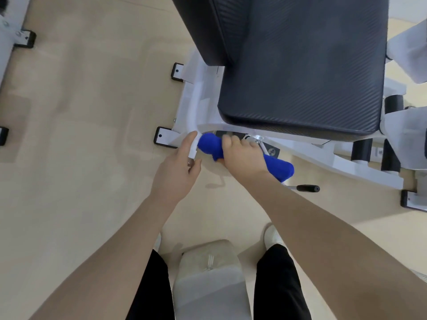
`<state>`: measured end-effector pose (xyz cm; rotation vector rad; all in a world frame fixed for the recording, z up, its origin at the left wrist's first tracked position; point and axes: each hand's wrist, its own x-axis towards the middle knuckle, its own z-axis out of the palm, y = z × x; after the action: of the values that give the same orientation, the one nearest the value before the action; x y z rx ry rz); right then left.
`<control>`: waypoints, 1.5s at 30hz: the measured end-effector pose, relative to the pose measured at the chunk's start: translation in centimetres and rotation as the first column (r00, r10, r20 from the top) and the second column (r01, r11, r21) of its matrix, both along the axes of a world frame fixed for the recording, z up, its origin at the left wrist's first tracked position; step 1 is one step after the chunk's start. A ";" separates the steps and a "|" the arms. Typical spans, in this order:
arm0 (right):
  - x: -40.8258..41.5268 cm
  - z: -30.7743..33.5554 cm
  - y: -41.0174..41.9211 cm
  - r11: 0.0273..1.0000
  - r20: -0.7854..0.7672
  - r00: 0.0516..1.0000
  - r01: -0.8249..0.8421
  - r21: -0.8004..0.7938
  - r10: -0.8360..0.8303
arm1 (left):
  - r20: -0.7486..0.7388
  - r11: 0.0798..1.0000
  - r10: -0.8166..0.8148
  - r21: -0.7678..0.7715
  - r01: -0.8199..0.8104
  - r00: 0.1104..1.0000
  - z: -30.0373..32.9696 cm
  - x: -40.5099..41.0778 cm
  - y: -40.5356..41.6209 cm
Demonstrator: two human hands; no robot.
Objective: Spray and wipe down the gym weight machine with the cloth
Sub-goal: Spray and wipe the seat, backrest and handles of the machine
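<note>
The weight machine has a black padded seat (305, 72) on a white frame (328, 158). My right hand (242, 155) is shut on a blue cloth (210, 145) and presses it against the white frame just below the seat's front edge. One end of the cloth sticks out to the left of the hand and the other to its right. My left hand (179, 165) sits right beside the cloth, its fingers closed around a narrow white piece (193, 148) at the end of the frame's curved tube. Whether that piece is a spray bottle or part of the frame is unclear.
A black-tipped lever (308, 188) juts out under the frame to the right of my right arm. Black rubber feet (164, 137) anchor the frame on the beige floor (80, 112). Another machine's white base (16, 35) lies at the far left. My legs stand below.
</note>
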<state>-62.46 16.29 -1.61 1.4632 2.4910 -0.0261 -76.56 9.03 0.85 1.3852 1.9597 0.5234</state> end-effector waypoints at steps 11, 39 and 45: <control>1.6 0.5 0.1 0.985 0.096 0.994 0.075 -0.157 -0.061 | 0.071 0.999 0.014 -0.046 -0.011 0.997 -0.3 -0.2 0.4; -1.0 0.4 3.2 0.852 -0.095 0.984 0.078 -0.518 -0.148 | 0.099 1.000 -0.017 -0.007 0.018 0.995 1.0 2.5 0.6; 2.4 0.6 1.2 0.955 -0.121 0.991 0.012 -0.295 -0.050 | 0.084 1.000 -0.006 -0.020 0.008 0.996 0.8 3.6 0.8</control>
<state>-60.04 17.54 -1.05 1.4124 2.4290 -0.4903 -72.99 9.85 1.69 1.3358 1.8872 0.5482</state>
